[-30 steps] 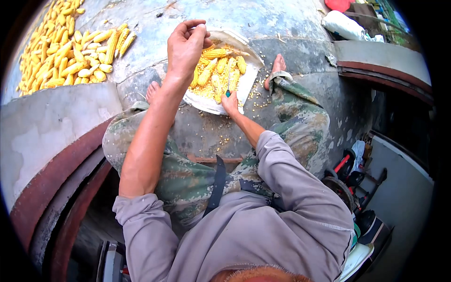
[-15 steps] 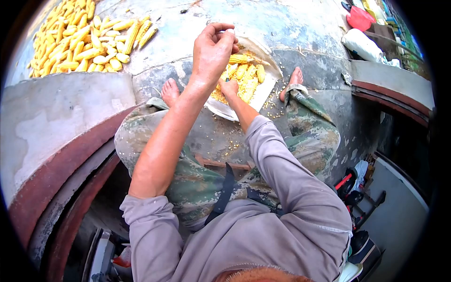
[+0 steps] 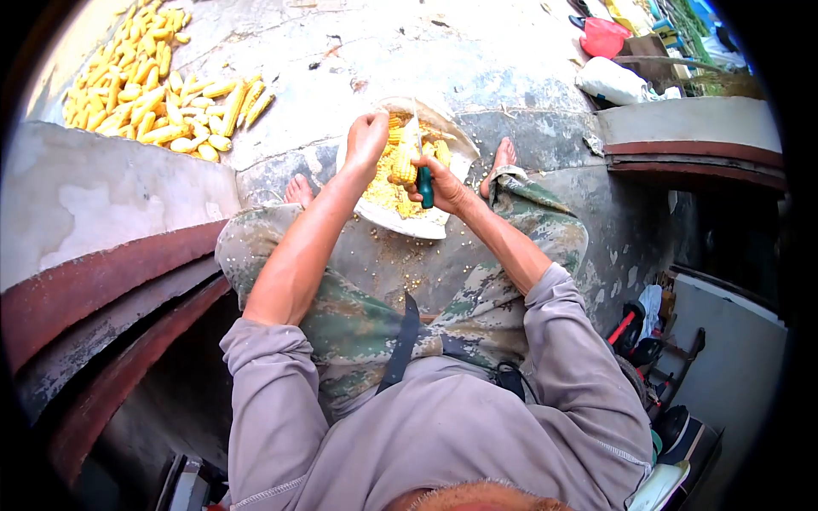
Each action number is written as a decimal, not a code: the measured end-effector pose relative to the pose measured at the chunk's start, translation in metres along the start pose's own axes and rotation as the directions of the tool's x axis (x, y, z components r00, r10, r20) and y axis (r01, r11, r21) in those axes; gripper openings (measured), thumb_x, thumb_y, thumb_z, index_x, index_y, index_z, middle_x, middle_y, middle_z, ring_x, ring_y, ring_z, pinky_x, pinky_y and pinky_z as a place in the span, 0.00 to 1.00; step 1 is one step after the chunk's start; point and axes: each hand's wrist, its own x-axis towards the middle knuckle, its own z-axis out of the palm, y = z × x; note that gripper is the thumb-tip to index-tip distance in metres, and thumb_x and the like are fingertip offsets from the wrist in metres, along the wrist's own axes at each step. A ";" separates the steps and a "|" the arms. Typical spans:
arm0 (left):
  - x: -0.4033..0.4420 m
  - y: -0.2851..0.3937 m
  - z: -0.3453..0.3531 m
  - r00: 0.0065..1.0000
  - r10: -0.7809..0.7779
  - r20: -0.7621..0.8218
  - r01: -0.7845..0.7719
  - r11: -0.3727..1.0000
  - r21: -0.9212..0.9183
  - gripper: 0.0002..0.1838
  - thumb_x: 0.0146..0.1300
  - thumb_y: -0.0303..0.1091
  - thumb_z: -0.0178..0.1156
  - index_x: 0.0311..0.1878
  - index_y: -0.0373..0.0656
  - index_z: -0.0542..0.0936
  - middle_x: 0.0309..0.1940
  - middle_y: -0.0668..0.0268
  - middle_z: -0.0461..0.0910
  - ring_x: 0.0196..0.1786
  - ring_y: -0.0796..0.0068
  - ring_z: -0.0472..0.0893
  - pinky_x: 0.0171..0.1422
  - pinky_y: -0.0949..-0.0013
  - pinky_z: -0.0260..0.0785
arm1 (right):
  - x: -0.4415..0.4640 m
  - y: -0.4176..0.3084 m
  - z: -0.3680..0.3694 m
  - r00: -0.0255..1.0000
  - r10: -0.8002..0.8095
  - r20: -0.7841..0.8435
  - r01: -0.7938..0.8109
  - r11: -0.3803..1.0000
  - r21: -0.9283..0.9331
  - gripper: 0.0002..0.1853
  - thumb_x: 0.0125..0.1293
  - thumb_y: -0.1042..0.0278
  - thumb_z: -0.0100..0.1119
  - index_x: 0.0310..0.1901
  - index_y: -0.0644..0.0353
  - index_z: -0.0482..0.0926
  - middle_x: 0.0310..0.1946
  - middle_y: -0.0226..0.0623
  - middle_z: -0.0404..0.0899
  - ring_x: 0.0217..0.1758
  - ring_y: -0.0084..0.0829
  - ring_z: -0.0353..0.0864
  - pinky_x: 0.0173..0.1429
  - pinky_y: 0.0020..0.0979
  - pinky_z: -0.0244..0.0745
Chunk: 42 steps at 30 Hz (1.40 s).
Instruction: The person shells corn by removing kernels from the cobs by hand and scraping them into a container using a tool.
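My right hand (image 3: 441,185) is closed round the green handle of a screwdriver (image 3: 426,189), its thin shaft pointing away from me. Right beside its fingers is a yellow ear of corn (image 3: 404,163); I cannot tell whether the hand grips it too. My left hand (image 3: 368,141) is curled into a fist over the left side of a shallow white basin (image 3: 426,228), and its contents, if any, are hidden. Corn ears and loose kernels (image 3: 388,194) lie in the basin, which sits on the ground between my feet.
A large pile of yellow corn ears (image 3: 141,94) lies at the far left. Scattered kernels dot the concrete floor (image 3: 375,264). Low walls stand at left (image 3: 111,196) and right (image 3: 682,128). A white sack (image 3: 612,81) and a red bag (image 3: 603,38) are at the far right.
My left hand has come down and nearer from above the basin's far side. My right hand has lifted from among the ears and moved right, bringing the screwdriver into plain view.
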 end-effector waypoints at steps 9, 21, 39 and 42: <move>-0.053 0.019 0.042 0.728 -0.102 0.678 0.298 0.938 -0.179 0.26 0.75 0.58 0.50 0.57 0.43 0.76 0.42 0.66 0.82 0.43 0.76 0.83 0.47 0.69 0.79 | -0.070 -0.032 0.025 0.987 -0.161 0.025 0.153 0.969 0.193 0.26 0.69 0.49 0.51 0.55 0.66 0.77 0.39 0.40 0.84 0.27 0.23 0.71 0.28 0.25 0.67; -0.041 0.016 0.041 0.921 -0.010 0.391 0.151 0.931 -0.333 0.22 0.68 0.44 0.66 0.52 0.37 0.72 0.37 0.58 0.81 0.40 0.66 0.86 0.42 0.66 0.85 | -0.102 -0.021 0.026 0.910 -0.254 -0.328 0.229 0.967 -0.114 0.16 0.75 0.61 0.55 0.55 0.64 0.74 0.33 0.37 0.81 0.23 0.19 0.75 0.19 0.20 0.67; 0.029 -0.106 0.045 0.866 -0.455 0.208 0.494 0.714 -0.497 0.23 0.76 0.53 0.47 0.47 0.39 0.75 0.27 0.60 0.78 0.26 0.67 0.81 0.28 0.65 0.79 | -0.102 0.001 -0.002 0.884 -0.306 -0.352 0.129 0.886 -0.445 0.24 0.78 0.62 0.47 0.69 0.65 0.69 0.34 0.36 0.81 0.20 0.17 0.68 0.18 0.22 0.63; 0.050 -0.165 0.041 0.778 -0.477 0.409 0.623 0.504 -0.598 0.23 0.76 0.52 0.44 0.48 0.39 0.74 0.30 0.60 0.77 0.29 0.67 0.79 0.32 0.65 0.79 | -0.102 0.010 -0.002 0.860 -0.294 -0.417 0.015 0.831 -0.556 0.20 0.77 0.62 0.48 0.63 0.64 0.76 0.30 0.33 0.82 0.24 0.18 0.74 0.25 0.25 0.70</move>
